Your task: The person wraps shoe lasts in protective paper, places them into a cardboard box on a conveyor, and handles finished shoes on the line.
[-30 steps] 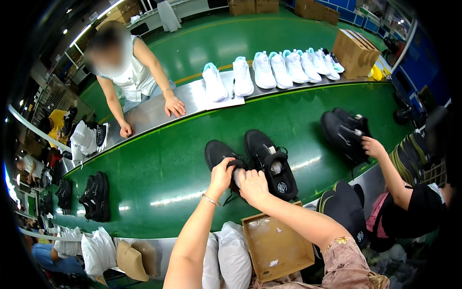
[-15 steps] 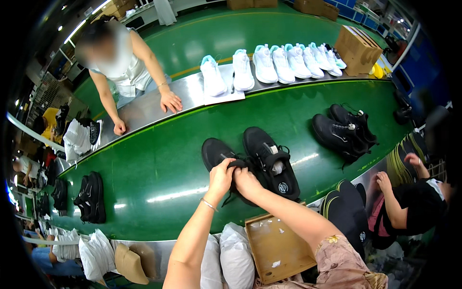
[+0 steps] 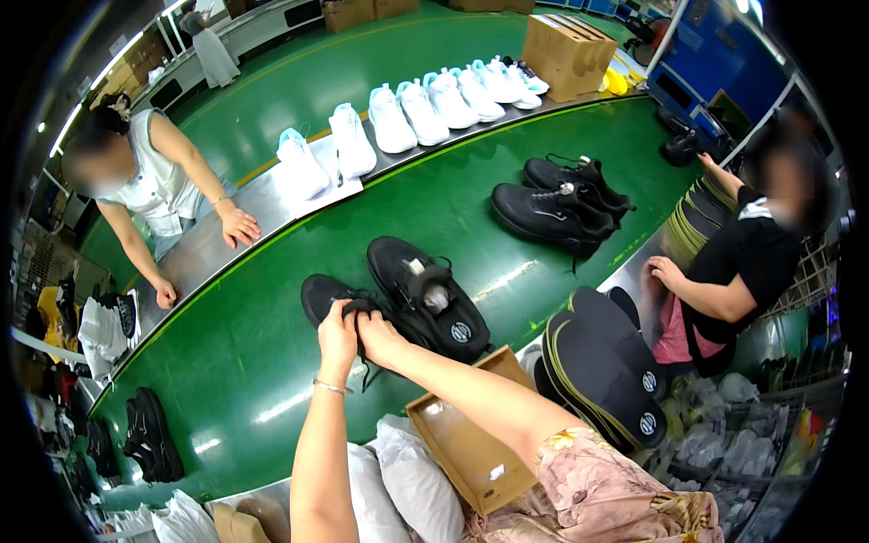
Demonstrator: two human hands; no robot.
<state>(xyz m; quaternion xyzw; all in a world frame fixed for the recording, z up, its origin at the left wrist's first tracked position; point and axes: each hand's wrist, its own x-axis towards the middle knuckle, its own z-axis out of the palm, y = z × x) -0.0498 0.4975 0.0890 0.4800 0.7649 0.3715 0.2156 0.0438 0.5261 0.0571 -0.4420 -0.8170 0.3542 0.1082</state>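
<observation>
A pair of black lace-up sneakers lies on the green belt before me, toes pointing away. My left hand point(image 3: 338, 337) is closed on the tongue and collar area of the left black sneaker point(image 3: 319, 295). Pressed close beside it, my right hand point(image 3: 378, 340) grips the same opening, its fingertips partly hidden in the dark upper. Loose laces hang below the hands. Just right of them rests the other black sneaker point(image 3: 398, 262), with pale stuffing in its mouth and a round white mark on its insole point(image 3: 462, 333). My right forearm passes over the space near its heel.
Another black pair point(image 3: 552, 213) stands farther right on the green belt point(image 3: 262, 362). White sneakers point(image 3: 389, 122) line the far metal ledge beside a carton point(image 3: 566, 59). Nearby are an open cardboard tray point(image 3: 444, 434), stacked insoles point(image 3: 602, 362) and wrapped white bundles point(image 3: 416, 471). Co-workers are at left and right.
The view has swung right, so the scene sits farther left. Both my hands stay on the left sneaker. The right-hand co-worker's one arm now stretches away toward the far end of the insoles.
</observation>
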